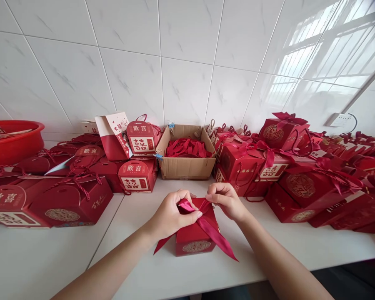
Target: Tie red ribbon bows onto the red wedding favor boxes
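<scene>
A small red gift box [195,241] with a gold round emblem stands on the white table [162,275] right in front of me. A red satin ribbon [214,235] runs over its top, with two tails hanging down its front and sides. My left hand [171,214] pinches a loop of the ribbon at the box's top. My right hand [226,200] grips the ribbon on the other side of the same knot. Both hands have their fingers closed.
An open cardboard carton [186,166] full of red ribbons sits behind the box. Flat and assembled red gift boxes [68,200] crowd the left. Boxes tied with bows [300,183] are heaped on the right. A red basin [12,146] stands far left against the tiled wall.
</scene>
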A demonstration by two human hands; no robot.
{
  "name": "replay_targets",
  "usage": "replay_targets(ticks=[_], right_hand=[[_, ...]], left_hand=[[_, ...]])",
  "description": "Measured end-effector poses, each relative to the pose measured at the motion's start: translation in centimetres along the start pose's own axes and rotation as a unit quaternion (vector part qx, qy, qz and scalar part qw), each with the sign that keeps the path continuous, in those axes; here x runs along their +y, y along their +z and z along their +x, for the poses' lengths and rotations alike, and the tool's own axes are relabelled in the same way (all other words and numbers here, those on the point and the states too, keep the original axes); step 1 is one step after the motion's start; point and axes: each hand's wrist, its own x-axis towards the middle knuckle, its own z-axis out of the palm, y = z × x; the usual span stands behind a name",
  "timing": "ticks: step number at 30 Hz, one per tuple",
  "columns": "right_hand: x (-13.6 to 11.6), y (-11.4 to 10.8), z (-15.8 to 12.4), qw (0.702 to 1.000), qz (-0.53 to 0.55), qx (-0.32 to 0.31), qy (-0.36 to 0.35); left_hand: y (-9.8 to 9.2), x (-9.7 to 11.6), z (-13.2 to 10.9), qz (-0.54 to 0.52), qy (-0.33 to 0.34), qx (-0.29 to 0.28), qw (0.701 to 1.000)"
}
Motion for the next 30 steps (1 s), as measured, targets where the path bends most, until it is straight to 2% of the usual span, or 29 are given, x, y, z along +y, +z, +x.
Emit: replay_targets(ticks=[9, 15, 17, 20, 22, 26, 30], right_hand=[[0.4, -0.1, -0.2, 1.000, -0.013, 0.009, -0.020], [-2.0, -0.7, -0.8, 0.994, -0.092, -0.054, -0.021], [-3.0, -0.8, -0.9, 0.985, -0.154, -0.079, -0.015], [-4.1, -0.6, -0.8, 0.951, -0.291, -0.105, -0.014], [-4.4, -0.3, -0.7, 0.934, -0.338, -0.114, -0.029], [-4.1, 0.1, -0.6, 0.934, -0.337, -0.096, -0.067], [-3.4, 0.1, -0.5, 0.943, -0.315, -0.082, -0.068]], left_hand=[[0.2, 0.1, 0.1, 0.025, 0.010, 0.015, 1.000], [0.3, 0.2, 0.0, 0.023, -0.006, 0.024, 0.999], [0.4, 0.2, -0.1, 0.019, 0.000, 0.025, 0.999], [0.4, 0.2, -0.1, 0.006, 0.009, 0.019, 1.000], [0.4, 0.2, -0.2, -0.003, 0.013, 0.021, 1.000], [0.5, 0.0, -0.1, -0.007, 0.017, 0.035, 0.999], [0.5, -0.2, 0.0, 0.003, 0.020, 0.025, 0.999]])
